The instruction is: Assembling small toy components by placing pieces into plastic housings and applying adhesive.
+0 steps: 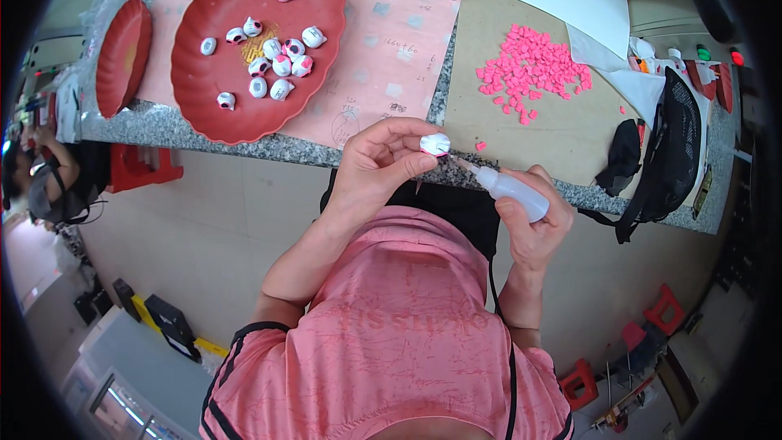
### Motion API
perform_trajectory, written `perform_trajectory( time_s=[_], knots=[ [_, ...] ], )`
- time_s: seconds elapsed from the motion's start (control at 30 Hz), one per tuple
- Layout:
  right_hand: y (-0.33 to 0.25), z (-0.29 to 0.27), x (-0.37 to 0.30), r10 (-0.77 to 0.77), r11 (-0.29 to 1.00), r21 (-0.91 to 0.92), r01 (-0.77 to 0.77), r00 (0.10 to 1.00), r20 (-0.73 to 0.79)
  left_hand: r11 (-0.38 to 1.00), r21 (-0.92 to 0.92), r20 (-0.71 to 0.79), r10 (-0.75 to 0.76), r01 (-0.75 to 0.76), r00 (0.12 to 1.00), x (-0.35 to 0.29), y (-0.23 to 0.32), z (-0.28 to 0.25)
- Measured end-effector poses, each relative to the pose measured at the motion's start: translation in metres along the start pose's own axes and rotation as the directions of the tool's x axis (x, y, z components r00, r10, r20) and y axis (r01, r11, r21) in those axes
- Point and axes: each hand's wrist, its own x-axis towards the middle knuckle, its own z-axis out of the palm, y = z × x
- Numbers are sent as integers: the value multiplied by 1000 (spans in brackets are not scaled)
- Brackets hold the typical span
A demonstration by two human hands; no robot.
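Here we are: the left fingers [415,165] pinch a small white animal-shaped bead [435,143], thumb and forefinger parted only by its width. Opposite, the right fingers [508,209] curl snugly round a translucent squeeze bottle [521,195], its thin nozzle [466,165] slanting toward the bead's pink underside; whether the tip touches, I can't tell from here.

Beyond the left fingers, a red scalloped plate [195,65] carries similar beads; ahead of the right fingers, pink pieces [533,65] lie heaped on the counter [442,94], with one stray [481,146] just past the nozzle.

Careful now! Too hard a squeeze could flood the bead and smear the nearby left thumb. Too light a pinch, and that rounded shell might slip free. A forward jab could knock that stray away.
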Motion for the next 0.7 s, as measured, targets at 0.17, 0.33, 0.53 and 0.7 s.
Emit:
perform_trajectory(
  time_s=[0.17,0.33,0.53,0.7],
  knots=[
    [-4,-1,-1,44,999,-11,-44,999,-15,1000,17,-12,-9,9,1000,0,-1,-1],
    [-4,1,0,18,1000,0,-18,999,-40,1000,22,-11,-9,9,1000,-1,0,1],
    [-3,1,1,8,1000,-25,-8,1000,-27,1000,25,-4,-4,4,1000,-1,0,1],
    [-1,1,1,-9,1000,-24,8,999,-38,1000,27,-4,-5,5,1000,0,1,2]
  ],
)
